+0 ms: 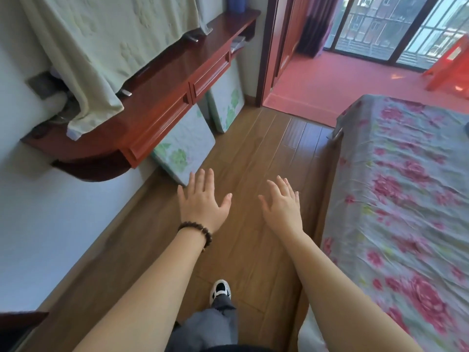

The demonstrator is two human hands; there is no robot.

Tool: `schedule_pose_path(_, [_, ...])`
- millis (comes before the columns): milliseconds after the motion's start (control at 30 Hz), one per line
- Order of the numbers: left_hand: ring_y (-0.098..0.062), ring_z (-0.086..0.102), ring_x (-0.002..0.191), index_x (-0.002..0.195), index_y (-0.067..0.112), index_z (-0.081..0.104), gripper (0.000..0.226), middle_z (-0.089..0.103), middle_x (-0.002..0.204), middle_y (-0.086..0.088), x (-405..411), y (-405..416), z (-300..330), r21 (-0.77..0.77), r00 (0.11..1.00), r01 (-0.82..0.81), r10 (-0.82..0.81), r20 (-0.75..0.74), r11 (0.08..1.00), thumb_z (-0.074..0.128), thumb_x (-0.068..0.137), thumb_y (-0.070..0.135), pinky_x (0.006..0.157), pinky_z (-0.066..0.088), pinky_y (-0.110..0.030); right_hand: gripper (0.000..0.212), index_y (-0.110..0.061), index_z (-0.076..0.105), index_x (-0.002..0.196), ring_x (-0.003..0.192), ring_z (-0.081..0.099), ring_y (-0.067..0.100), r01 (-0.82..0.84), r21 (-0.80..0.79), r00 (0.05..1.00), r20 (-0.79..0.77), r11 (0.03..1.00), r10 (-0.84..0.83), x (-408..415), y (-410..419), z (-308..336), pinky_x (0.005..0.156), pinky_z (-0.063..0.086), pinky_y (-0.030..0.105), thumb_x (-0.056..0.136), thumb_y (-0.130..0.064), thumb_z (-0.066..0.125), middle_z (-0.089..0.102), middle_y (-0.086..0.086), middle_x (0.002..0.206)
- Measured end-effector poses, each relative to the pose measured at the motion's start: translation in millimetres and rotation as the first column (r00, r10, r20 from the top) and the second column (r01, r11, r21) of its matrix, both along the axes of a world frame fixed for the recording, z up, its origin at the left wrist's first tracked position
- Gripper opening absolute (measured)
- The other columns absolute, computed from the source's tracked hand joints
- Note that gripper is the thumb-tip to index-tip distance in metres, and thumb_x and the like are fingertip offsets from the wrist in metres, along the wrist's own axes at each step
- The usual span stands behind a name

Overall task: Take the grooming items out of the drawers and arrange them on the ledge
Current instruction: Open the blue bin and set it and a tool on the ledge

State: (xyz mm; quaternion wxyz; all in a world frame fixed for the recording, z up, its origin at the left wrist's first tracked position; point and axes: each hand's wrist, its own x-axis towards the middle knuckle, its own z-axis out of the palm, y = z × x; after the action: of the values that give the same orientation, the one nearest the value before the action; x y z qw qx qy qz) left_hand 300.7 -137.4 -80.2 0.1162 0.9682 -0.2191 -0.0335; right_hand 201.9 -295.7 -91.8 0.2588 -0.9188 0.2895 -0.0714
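Bottom centre: grey trouser leg point(213, 323) and one black-and-white shoe point(220, 290) on the wood floor point(253, 158).

Both forearms reach up from the bottom edge into mid-frame. Left hand point(200, 201) is flat, palm down, fingers spread, holding nothing; dark bead bracelet point(196, 231) on its wrist. Right hand point(281, 207) is the same: splayed flat, palm down, empty. Both hang over bare floor, apart from each other, touching nothing.

Right side: bed point(401, 199) with a floral pink-and-grey cover, running from the bottom right up to mid-right.

Left side, above the left hand: red-brown wall-mounted ledge point(157, 80) running diagonally toward upper centre. Two drawers point(162, 120) in its front face, both closed. No grooming items visible. Well clear of both hands.

A pale green cloth point(101, 47) drapes over something on the ledge, upper left; a few small objects at its lower edge are too blurred to identify.

Two panels point(185, 148) with a green flower print lean on the wall under the ledge, just above the left fingertips in frame.

Upper centre: doorway point(266, 59) onto a red floor point(330, 85). Top right: barred glass doors point(393, 26).
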Motion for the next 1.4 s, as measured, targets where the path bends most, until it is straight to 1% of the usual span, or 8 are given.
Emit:
schedule_pose_path(200, [-0.023,0.002,0.148,0.151,0.023,0.008,0.076,0.011,0.16,-0.003,105.0,-68.9,14.3,-0.007,0.999,0.029,-0.029,-0.02,1.0,0.033,0.09,0.06,0.116,0.007,-0.053,0.05,-0.02,0.038,0.142,0.147,0.006,0.019,0.056,-0.036,0.998,0.025,0.998,-0.055,101.8,-71.5,22.7,0.12,0.005,0.045,0.097,-0.04,0.044,0.021,0.004,0.157])
schedule_pose_path(467, [-0.024,0.0,0.148,0.151,0.023,0.007,0.076,0.008,0.16,-0.004,226.3,-191.0,4.5,0.013,0.996,0.069,-0.068,-0.053,0.998,0.035,0.09,0.059,0.116,0.005,-0.054,0.05,-0.02,0.037,0.143,0.147,0.006,0.019,0.139,0.0,0.99,-0.025,0.99,-0.139,199.5,-196.5,7.7,0.12,0.004,0.045,0.097,-0.04,0.042,0.021,0.005,0.157])
schedule_pose_path(567, [-0.023,-0.002,0.148,0.151,0.023,0.006,0.076,0.007,0.161,-0.003,278.0,-255.6,-1.0,-0.007,0.997,0.061,-0.061,-0.047,0.998,0.035,0.091,0.058,0.116,0.003,-0.054,0.051,-0.02,0.037,0.143,0.147,0.006,0.019,0.101,-0.005,0.994,-0.026,0.995,-0.102,257.6,-257.7,-1.3,0.12,0.005,0.046,0.097,-0.04,0.042,0.02,0.005,0.157])
schedule_pose_path(733, [-0.021,-0.004,0.148,0.151,0.023,0.006,0.075,0.005,0.161,-0.002,366.2,-369.5,8.8,-0.045,0.997,-0.026,0.022,-0.069,0.999,0.037,0.092,0.055,0.118,0.003,-0.055,0.048,-0.019,0.039,0.14,0.147,0.008,0.02,-0.002,0.035,1.0,0.002,0.999,0.002,357.3,-376.8,4.0,0.119,0.005,0.045,0.096,-0.037,0.047,0.021,0.006,0.157])
schedule_pose_path(900, [-0.023,0.0,0.148,0.151,0.022,0.01,0.074,0.01,0.16,-0.004,442.4,-457.6,25.8,-0.077,0.998,-0.06,0.058,-0.029,0.995,0.04,0.092,0.054,0.116,0.006,-0.054,0.048,-0.017,0.037,0.142,0.147,0.006,0.021,0.006,0.006,1.0,0.025,1.0,-0.006,443.2,-485.3,30.7,0.119,0.005,0.045,0.096,-0.027,0.047,0.018,0.008,0.158])
schedule_pose_path(1100, [-0.024,0.001,0.148,0.151,0.021,0.009,0.075,0.01,0.16,-0.006,533.8,-535.8,26.0,-0.076,0.994,-0.106,0.103,-0.034,0.991,0.04,0.091,0.054,0.116,0.007,-0.054,0.044,-0.017,0.04,0.136,0.147,0.007,0.023,-0.048,0.03,0.997,0.055,0.998,0.046,537.0,-554.3,31.0,0.119,0.008,0.046,0.093,-0.022,0.046,0.019,0.01,0.157])
schedule_pose_path(1167, [-0.024,0.001,0.148,0.151,0.021,0.01,0.075,0.01,0.16,-0.006,567.2,-558.3,22.5,-0.08,0.994,-0.107,0.105,-0.031,0.991,0.04,0.091,0.055,0.117,0.009,-0.056,0.046,-0.017,0.039,0.138,0.147,0.007,0.023,-0.06,0.025,0.997,0.056,0.998,0.058,571.4,-576.1,25.1,0.119,0.006,0.045,0.093,-0.022,0.047,0.019,0.01,0.157])
schedule_pose_path(1400, [-0.022,0.001,0.148,0.151,0.021,0.011,0.074,0.012,0.16,-0.005,714.7,-627.2,13.3,-0.153,0.985,-0.171,0.171,-0.016,0.973,0.042,0.092,0.052,0.116,0.006,-0.053,0.05,-0.018,0.036,0.143,0.147,0.006,0.02,-0.125,0.017,0.99,0.072,0.992,0.124,732.0,-647.2,9.6,0.119,0.008,0.045,0.096,-0.031,0.046,0.019,0.005,0.157])
